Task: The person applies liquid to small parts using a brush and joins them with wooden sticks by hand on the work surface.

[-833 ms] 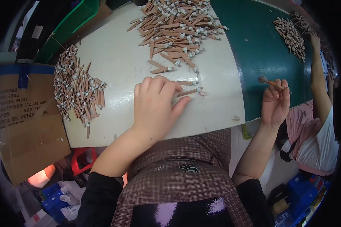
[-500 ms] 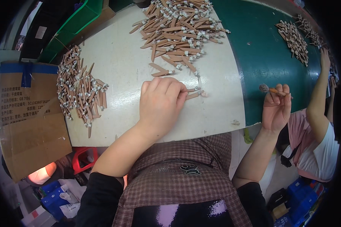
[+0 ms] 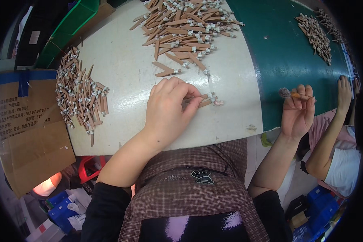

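Observation:
My left hand (image 3: pixel 169 107) is closed low over the white tabletop, with thumb and forefinger pinching the flat brown sticks. White wrapped ends of at least two brown sticks (image 3: pixel 207 102) poke out to the right of the fingertips; their other ends are hidden under the hand. A pinkish tip shows on the nearer one. Raised over the right side, my right hand (image 3: pixel 296 115) has its fingers closed round a small brush (image 3: pixel 298 96) with an orange-brown handle. Its fuzzy grey head points left, away from the sticks.
A big pile of brown sticks (image 3: pixel 181 30) lies at the far middle, a smaller pile (image 3: pixel 78 90) at the left. On the green surface (image 3: pixel 282 52) sits another pile (image 3: pixel 315 36). A cardboard box (image 3: pixel 28 121) stands at left. A co-worker's arm (image 3: pixel 334 121) reaches in at right.
My left hand has shifted slightly, and a bit more of the sticks' white ends shows. The brush in my right hand has tilted a little. The co-worker's hand has moved nearer.

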Demonstrator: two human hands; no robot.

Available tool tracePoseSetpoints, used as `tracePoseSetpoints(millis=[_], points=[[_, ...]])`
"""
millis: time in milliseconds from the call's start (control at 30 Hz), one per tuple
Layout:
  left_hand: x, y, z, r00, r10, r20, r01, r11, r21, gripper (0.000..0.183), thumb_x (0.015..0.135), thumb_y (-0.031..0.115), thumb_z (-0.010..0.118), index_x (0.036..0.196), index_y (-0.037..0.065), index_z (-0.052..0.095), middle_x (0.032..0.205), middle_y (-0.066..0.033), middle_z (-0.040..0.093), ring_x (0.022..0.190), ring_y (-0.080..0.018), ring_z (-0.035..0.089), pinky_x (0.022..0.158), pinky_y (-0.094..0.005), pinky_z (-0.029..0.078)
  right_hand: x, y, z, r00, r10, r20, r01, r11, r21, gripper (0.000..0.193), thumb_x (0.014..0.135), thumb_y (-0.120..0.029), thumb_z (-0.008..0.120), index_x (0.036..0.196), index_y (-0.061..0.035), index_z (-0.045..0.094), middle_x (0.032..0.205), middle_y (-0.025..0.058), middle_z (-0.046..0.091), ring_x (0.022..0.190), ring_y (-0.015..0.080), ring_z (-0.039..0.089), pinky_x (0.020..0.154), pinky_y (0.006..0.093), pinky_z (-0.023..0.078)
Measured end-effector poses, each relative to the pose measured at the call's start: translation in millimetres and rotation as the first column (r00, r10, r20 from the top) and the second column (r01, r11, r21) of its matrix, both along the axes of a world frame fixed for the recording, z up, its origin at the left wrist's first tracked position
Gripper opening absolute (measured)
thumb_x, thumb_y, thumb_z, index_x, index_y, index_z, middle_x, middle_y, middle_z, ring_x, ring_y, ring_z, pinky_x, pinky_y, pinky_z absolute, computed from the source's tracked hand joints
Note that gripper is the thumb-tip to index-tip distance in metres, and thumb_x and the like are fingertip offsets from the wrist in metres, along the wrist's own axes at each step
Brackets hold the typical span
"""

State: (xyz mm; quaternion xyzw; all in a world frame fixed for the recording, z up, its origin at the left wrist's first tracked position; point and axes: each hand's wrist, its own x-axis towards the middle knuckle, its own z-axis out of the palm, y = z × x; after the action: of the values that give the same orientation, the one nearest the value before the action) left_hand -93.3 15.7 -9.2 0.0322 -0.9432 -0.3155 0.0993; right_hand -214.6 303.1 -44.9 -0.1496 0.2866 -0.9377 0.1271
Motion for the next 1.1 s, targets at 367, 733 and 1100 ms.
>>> tracePoseSetpoints(millis=[367, 733, 1100], points=[[13.5, -10.9, -4.8, 0.972, 0.079, -0.223, -0.083, 0.997, -0.008, 0.01, 0.073, 0.009, 0.07, 0.073, 0.007, 0.06, 0.074, -0.0096, 0.058, 0.075, -0.0297, 0.055, 0.087, -0.0442, 0.044, -6.5, -19.4, -1.1, 0.987, -0.04, 0.153, 0.024, 0.994, 0.107, 0.006, 0.089, -0.006, 0.058, 0.09, -0.0075, 0.052, 0.083, 0.0094, 0.06, 0.073, 0.0202, 0.057, 0.063, 0.032, 0.048], [15.4, -0.3, -1.3, 0.883, -0.17, -0.437, 0.138, 0.985, -0.104, 0.024, 0.092, 0.019, 0.056, 0.084, -0.003, 0.063, 0.079, -0.0159, 0.062, 0.069, -0.0293, 0.055, 0.062, -0.0402, 0.046, 3.8, -5.3, 9.4, 0.987, -0.149, 0.063, 0.14, 0.981, 0.131, 0.009, 0.095, -0.02, 0.058, 0.09, -0.0127, 0.055, 0.09, 0.0016, 0.066, 0.073, 0.0062, 0.06, 0.068, 0.0224, 0.051], [-5.1, -14.8, -31.1, 0.785, -0.109, -0.61, -0.032, 0.976, -0.216, 0.023, 0.09, 0.016, 0.057, 0.071, 0.003, 0.058, 0.069, -0.0103, 0.053, 0.068, -0.0286, 0.052, 0.063, -0.0421, 0.04, 1.5, -15.9, 12.0, 0.972, -0.233, 0.001, 0.228, 0.949, 0.218, 0.015, 0.09, -0.021, 0.065, 0.086, -0.0099, 0.056, 0.083, 0.0026, 0.065, 0.07, 0.0093, 0.062, 0.064, 0.0244, 0.053]])
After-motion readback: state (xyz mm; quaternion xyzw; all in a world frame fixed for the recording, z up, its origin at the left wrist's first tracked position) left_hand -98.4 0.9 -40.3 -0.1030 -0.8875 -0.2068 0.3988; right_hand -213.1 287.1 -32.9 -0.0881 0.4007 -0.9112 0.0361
